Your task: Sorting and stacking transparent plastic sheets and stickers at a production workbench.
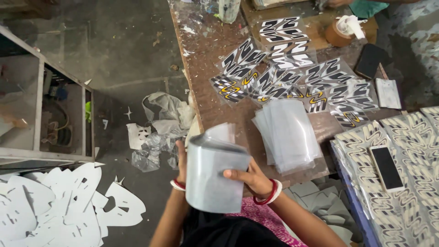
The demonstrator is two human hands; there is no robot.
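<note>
Curled stack of thin grey-white translucent plastic sheets: light, floppy, slippery. Left hand and right hand clasp opposite edges; best grip there.

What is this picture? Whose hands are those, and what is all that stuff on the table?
There is no machine here. A person wears a camera on their head, so you look down at their own two hands. The left hand and the right hand together hold a bent stack of thin grey-white sheets. Both wrists wear red and white bangles.

In front is a worn wooden table. On it lie black, white and yellow zigzag stickers, a pile of clear plastic sheets and a roll of brown tape. To the right, a phone rests on big printed sheets of zigzag shapes. On the floor to the left are white cut-out scraps and crumpled plastic.
</note>
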